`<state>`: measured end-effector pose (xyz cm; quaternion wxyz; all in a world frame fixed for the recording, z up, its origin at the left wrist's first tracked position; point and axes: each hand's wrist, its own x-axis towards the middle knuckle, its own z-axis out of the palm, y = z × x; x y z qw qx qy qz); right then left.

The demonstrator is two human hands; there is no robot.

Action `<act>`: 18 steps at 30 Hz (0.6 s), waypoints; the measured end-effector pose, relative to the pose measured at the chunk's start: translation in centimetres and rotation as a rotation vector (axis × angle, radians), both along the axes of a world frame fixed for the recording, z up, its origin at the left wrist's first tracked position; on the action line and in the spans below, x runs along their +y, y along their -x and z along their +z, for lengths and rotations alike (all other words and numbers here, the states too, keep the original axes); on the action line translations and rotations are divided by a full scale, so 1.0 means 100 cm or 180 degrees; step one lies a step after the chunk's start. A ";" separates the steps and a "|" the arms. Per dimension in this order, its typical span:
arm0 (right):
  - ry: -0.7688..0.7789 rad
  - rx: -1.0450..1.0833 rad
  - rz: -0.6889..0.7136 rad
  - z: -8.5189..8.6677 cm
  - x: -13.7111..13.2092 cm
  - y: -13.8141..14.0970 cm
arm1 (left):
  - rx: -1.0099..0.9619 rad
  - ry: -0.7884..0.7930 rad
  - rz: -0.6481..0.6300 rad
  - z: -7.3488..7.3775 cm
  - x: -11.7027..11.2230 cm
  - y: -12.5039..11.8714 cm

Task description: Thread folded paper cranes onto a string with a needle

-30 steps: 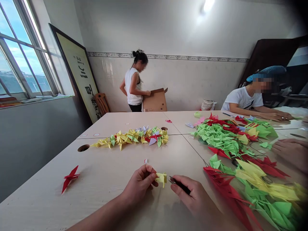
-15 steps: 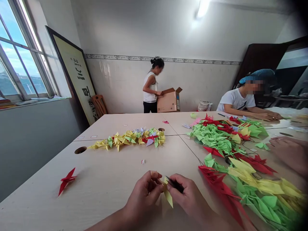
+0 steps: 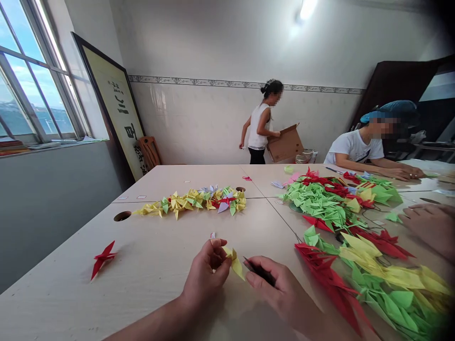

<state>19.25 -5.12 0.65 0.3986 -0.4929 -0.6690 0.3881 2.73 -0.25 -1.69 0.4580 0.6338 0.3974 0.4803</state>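
Yellow paper [image 3: 233, 263] slants from the pinching left grip [image 3: 208, 272] toward the right grip [image 3: 272, 289], closed on a black-handled tool [image 3: 260, 272].

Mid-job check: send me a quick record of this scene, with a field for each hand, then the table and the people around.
left hand: pinches yellow paper
right hand: holds black-handled tool, tip beside the paper
table: red crane, yellow crane row, green, red and yellow cranes
people: seated person, standing person with carton, another hand
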 end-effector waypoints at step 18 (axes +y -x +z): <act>0.0074 -0.0340 0.0175 -0.005 0.000 0.003 | 0.0523 -0.0787 -0.0260 -0.002 -0.010 0.003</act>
